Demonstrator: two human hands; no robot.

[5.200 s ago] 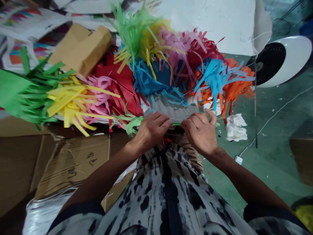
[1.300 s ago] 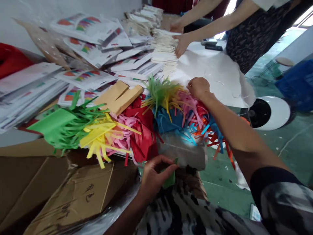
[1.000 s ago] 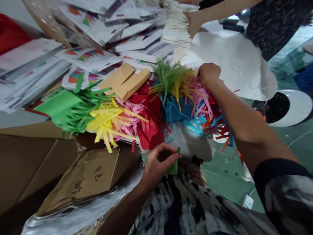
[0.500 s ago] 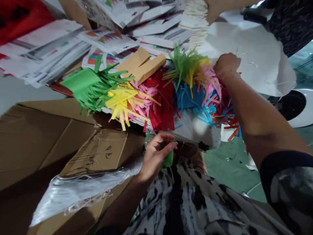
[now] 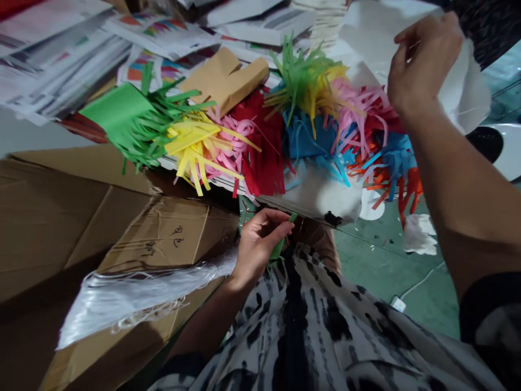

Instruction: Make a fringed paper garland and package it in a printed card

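My left hand [image 5: 260,244] is closed, pinching a small rolled piece of green paper [image 5: 280,248] just below the table edge, over my patterned lap. My right hand [image 5: 423,60] is raised above the far right of the table with its fingers curled into a pinch; what it holds I cannot make out. Between the hands lie heaps of fringed paper: green [image 5: 122,111], yellow [image 5: 195,146], red [image 5: 264,157], blue [image 5: 305,136], pink [image 5: 354,106], and a second green tuft [image 5: 305,68].
Brown paper envelopes [image 5: 223,79] lie behind the fringes, with printed colour sheets [image 5: 61,49] at the back left. A white sheet [image 5: 468,92] hangs over the table's right edge. A cardboard box [image 5: 122,233] with a white string bundle [image 5: 134,293] stands at left. Crumpled white paper [image 5: 419,233] lies on the green floor.
My right hand has lifted off the pink fringe heap and risen up and to the right. My left hand has stayed near the table edge, still pinching the green piece.
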